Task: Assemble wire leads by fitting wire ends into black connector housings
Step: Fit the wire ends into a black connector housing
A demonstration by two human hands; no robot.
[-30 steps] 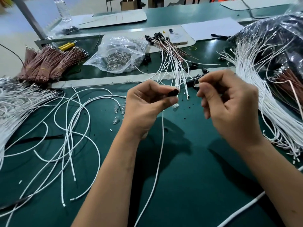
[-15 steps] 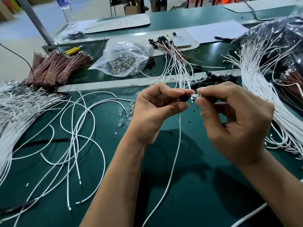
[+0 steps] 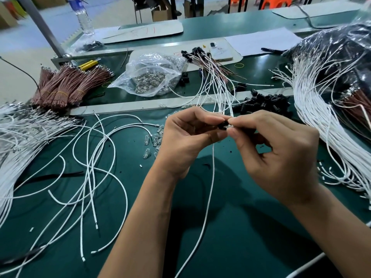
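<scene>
The left hand [image 3: 186, 137] pinched a black housing [image 3: 223, 124] between thumb and forefinger, above the green mat [image 3: 230, 227]. The right hand [image 3: 281, 155] met it fingertip to fingertip, its thumb and forefinger pinching a small clear part [image 3: 230, 127] that touched the housing; what that part was could not be told. A white wire [image 3: 210, 189] hung from under the left hand and ran down across the mat toward the near edge.

Everything else is placed from the housing. Just behind it and to the right lay a heap of black housings [image 3: 265, 103] against a pale rail [image 3: 140, 106]. Straight behind it a fan of finished leads [image 3: 212, 81] spread over the rail, their black ends farthest away. Behind and to the left sat a clear bag [image 3: 152, 75] of small metal parts. Far to the left rear lay brown wire bundles [image 3: 68, 87] with a yellow tool [image 3: 88, 64] beside them. Just left of the housing, beside the left hand, a few clear bulbs [image 3: 150, 141] lay on the mat. Farther left, loose white wires [image 3: 90, 167] looped over the mat, and beyond them lay a thick white sheaf [image 3: 18, 137]. To the right a mass of white wires [image 3: 325, 117] spilled from a dark bag [image 3: 341, 49]. Far behind stood a water bottle [image 3: 84, 17].
</scene>
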